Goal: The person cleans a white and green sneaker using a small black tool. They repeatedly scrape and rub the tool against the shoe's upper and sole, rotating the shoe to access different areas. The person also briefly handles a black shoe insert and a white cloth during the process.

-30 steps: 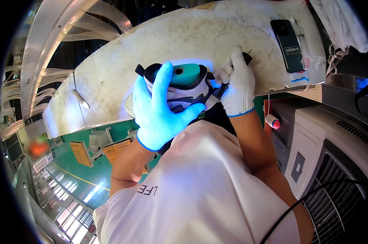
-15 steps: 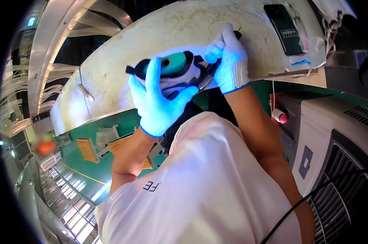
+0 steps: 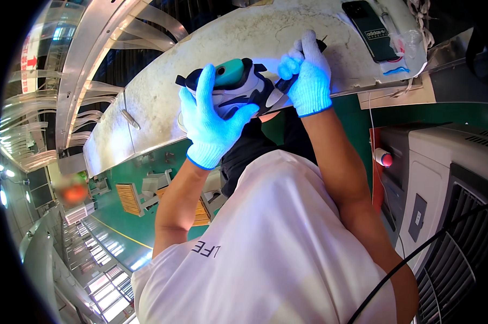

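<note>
A white, grey and black sneaker point(image 3: 243, 101) hangs above the near edge of the worktable, with a teal shoe last point(image 3: 231, 72) filling its opening. My left hand point(image 3: 210, 121), in a white knit glove, holds the shoe by its heel end and near side. My right hand point(image 3: 312, 81), gloved alike, is closed around a slim dark tool point(image 3: 285, 85). One end of that tool lies beside the shoe's toe, and a thin tip sticks out past the fingers at the far end. I cannot make out its exact kind.
The pale, stained worktable point(image 3: 163, 81) curves across the top. On it lie a dark phone point(image 3: 370, 32) at right and a small metal tool point(image 3: 130, 119) at left. A grey-white machine point(image 3: 443, 162) stands at the right. Wooden-topped stands point(image 3: 129, 198) are on the green floor.
The shoe has turned a little in my left hand, so more of its side and toe shows. My right hand keeps its grip on the dark tool. The whole view has shifted slightly.
</note>
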Action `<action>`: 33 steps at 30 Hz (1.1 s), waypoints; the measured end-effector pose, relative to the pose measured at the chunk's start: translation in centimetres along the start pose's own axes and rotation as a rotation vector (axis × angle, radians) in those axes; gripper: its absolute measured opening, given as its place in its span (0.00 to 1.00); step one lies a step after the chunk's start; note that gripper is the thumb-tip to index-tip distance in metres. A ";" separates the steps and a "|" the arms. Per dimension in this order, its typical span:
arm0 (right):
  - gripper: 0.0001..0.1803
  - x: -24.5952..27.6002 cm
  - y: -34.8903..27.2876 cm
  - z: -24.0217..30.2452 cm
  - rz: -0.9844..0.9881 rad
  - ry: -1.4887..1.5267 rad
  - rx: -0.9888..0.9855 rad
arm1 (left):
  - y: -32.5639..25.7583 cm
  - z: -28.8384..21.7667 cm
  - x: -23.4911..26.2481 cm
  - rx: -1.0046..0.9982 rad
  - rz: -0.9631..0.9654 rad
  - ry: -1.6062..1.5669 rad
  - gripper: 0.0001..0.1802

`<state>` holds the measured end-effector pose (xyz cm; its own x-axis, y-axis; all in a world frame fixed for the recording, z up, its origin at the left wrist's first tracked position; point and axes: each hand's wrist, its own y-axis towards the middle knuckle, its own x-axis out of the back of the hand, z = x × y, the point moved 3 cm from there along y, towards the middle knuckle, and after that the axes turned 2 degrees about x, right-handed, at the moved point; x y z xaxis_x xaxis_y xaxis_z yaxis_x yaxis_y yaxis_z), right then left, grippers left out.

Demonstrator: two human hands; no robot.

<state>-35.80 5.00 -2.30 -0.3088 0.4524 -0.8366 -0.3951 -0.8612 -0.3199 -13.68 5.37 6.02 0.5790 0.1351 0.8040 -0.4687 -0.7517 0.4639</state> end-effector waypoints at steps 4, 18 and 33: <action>0.31 -0.5 -0.3 0.1 -0.059 -0.030 -0.004 | -0.1 0.2 -0.1 0.054 0.038 -0.007 0.66; 0.31 0.0 -0.5 -0.7 -0.097 -0.087 0.022 | 0.7 0.3 0.0 -0.002 0.032 -0.021 0.64; 0.33 0.0 -0.7 -0.4 -0.028 -0.066 -0.007 | 1.6 0.7 0.3 -0.008 0.106 -0.037 0.70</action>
<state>-35.15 5.51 -2.27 -0.3542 0.4909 -0.7959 -0.3982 -0.8493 -0.3466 -13.80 3.81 6.76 0.5503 0.0311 0.8344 -0.5335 -0.7556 0.3801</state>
